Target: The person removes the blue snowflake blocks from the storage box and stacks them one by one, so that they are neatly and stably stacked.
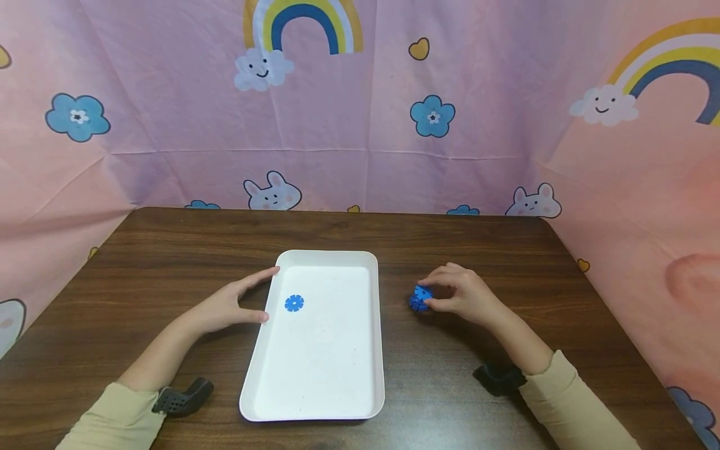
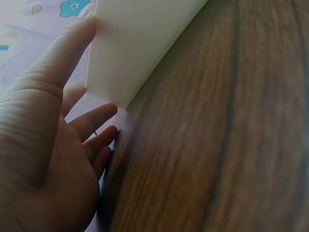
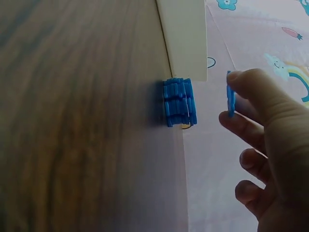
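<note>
My right hand point(image 1: 465, 297) pinches one blue notched disc point(image 3: 231, 99) between thumb and forefinger, its edge facing the camera in the right wrist view. Just below it, a short stack of blue discs point(image 3: 177, 104) stands on the table, right of the white tray point(image 1: 326, 369). In the head view the held disc overlaps this stack. Inside the tray, toward its upper left, lies a single flower-shaped blue disc point(image 1: 289, 304). My left hand point(image 1: 225, 306) spreads thumb and forefinger along the tray's left rim, their tips touching its outer wall.
The dark wooden table point(image 1: 478, 400) stretches out around the tray. Behind it hangs a pink cloth point(image 1: 337, 125) printed with rainbows, flowers and rabbits. A black wrist device point(image 1: 182, 398) sits at the left cuff, another black device point(image 1: 499, 379) at the right.
</note>
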The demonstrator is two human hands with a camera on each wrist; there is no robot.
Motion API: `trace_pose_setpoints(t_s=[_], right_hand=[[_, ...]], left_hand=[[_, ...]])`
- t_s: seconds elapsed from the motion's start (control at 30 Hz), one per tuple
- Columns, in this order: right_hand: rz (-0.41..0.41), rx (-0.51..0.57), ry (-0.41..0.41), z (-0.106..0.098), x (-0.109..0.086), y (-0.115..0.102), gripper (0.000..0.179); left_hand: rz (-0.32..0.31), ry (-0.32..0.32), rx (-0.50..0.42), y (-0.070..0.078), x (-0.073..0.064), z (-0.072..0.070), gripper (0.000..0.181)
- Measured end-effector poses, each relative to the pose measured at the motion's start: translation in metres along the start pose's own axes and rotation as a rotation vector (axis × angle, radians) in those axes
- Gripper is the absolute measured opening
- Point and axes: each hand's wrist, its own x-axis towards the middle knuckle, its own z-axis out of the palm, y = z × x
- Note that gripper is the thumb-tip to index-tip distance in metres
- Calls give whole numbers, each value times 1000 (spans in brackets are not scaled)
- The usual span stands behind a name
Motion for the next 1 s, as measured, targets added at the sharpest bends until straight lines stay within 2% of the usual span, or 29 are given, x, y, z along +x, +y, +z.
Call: trace_pose_setpoints(t_s=[0.43, 1.0], right_hand=[[13, -40, -8, 6, -2, 8, 29], [40, -104, -34, 9, -3, 7, 29]], left_hand=[[21, -1, 5, -1, 0, -1, 85], [16, -3, -13, -1, 0, 0, 85]])
